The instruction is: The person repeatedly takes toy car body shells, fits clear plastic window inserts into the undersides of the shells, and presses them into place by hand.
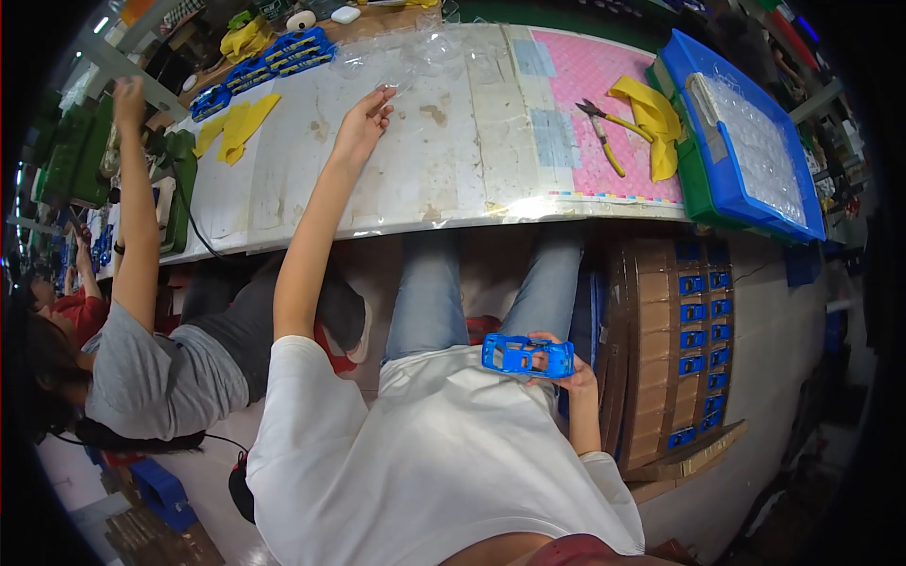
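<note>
My right hand (566, 375), low in front of my lap, grips a blue toy car body shell (528, 357) with open window holes. Stretched out over the white worktable (415, 170), my left hand (364, 123) has its fingers curled together. Something small and shiny seems to show at those fingertips, but I cannot make it out. Just beyond them lie several clear moulded plastic pieces (429, 47), loosely heaped at the table's far side.
Blue car shells (288, 54) stand in rows at the far left, near a yellow cloth (238, 127). Pliers (604, 123) lie on a pink sheet (585, 75), beside a blue crate (755, 141). A cardboard box (661, 349) with dividers holds more shells. A co-worker (160, 377) sits at left.
</note>
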`<action>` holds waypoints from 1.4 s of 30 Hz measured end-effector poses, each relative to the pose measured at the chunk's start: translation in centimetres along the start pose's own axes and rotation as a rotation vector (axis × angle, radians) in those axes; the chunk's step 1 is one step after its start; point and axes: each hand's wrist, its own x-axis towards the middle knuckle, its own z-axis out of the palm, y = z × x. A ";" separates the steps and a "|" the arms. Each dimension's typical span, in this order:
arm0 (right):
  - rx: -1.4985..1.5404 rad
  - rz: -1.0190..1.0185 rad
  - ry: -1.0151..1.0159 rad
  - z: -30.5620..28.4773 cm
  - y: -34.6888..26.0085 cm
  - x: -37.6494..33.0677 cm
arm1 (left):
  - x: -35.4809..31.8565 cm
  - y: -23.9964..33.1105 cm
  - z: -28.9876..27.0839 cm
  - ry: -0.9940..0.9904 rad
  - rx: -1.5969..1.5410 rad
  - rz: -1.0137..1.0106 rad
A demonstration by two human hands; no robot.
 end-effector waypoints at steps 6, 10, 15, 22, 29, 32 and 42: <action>-0.010 0.030 -0.027 1.6 0.7 1.8 | -5.3 -0.7 1.7 -0.065 0.411 0.227; -0.114 -0.005 0.130 0.6 1.4 1.8 | -8.2 -1.9 3.4 -0.103 1.011 0.531; -0.089 -0.123 0.329 2.6 1.0 2.9 | -9.9 -2.0 2.5 -0.038 0.986 0.585; -0.242 -0.239 0.406 4.3 -0.3 4.9 | -10.9 -1.3 1.5 0.066 1.017 0.676; -0.123 -0.181 0.204 4.0 -0.3 6.0 | -11.5 -0.7 1.3 0.260 1.004 0.588; -0.133 -0.186 0.326 4.2 0.0 6.2 | -11.2 -1.3 3.0 0.163 0.993 0.721; -0.105 -0.212 0.288 5.2 -0.1 6.8 | -8.6 -4.3 5.5 0.063 1.421 0.834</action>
